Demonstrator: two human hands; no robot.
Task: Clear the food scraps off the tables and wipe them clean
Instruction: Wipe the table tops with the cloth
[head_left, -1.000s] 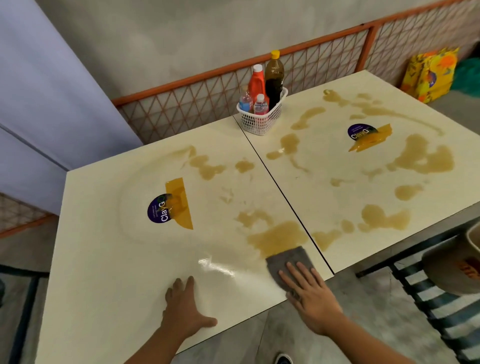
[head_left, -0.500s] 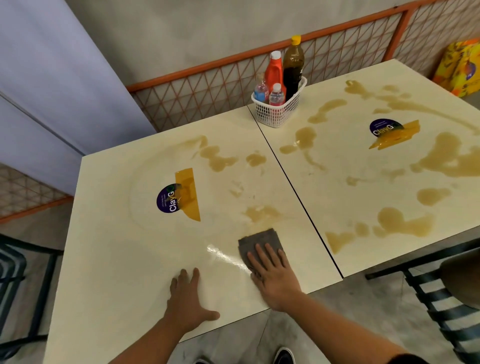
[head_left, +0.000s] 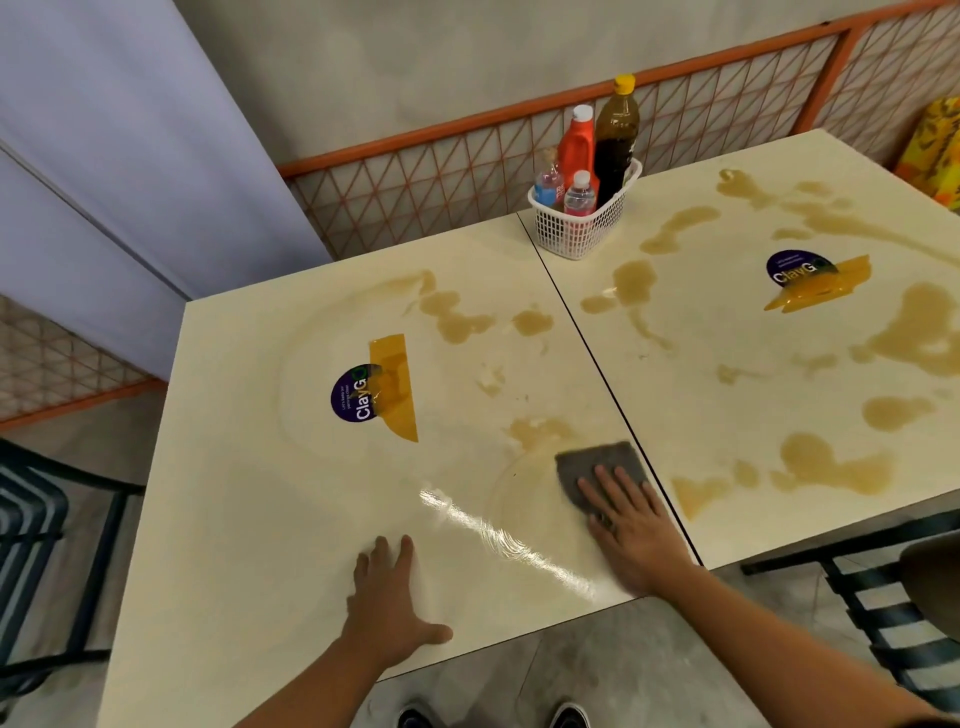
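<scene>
Now pressing grey cloth (head_left: 597, 467) flat onto left table (head_left: 234, 519) with right hand (head_left: 631, 530); fingers straight and spread on top of it, palm toward 5 o'clock. Cloth position: 3 o'clock edge of that tabletop, just beside the seam to right table (head_left: 753, 338), not across it. Brown smear (head_left: 537, 431) just beside the cloth at its 11 o'clock. Wet glossy streak (head_left: 498, 530) at the cloth's 8 o'clock, running toward the near table edge.

Left hand (head_left: 387, 608) flat on same tabletop at 6 o'clock, fingers extended, thumb out to 3 o'clock, holding nothing.

More brown spots (head_left: 457, 322) at 12 o'clock of left table. Purple round sticker (head_left: 356, 397) near its centre, yellow tape strip (head_left: 397, 384) overlapping it.

Right table: large brown puddles (head_left: 826, 467) across most of the top, not yet wiped. Second sticker (head_left: 792, 267) with yellow tape piece (head_left: 815, 286) at 1 o'clock.

White plastic basket (head_left: 576, 234) at right table's 10 o'clock corner, just beside the seam, holding a red bottle (head_left: 576, 145), a dark bottle (head_left: 615, 135) with yellow cap and two small clear bottles (head_left: 579, 197).

Orange lattice fence (head_left: 441, 197) behind both tables at 12 o'clock. Dark slatted chair (head_left: 883, 623) at 4 o'clock of view, dark chair frame (head_left: 31, 519) at 9 o'clock. Shoe tips (head_left: 569, 719) at 6 o'clock on grey floor.
</scene>
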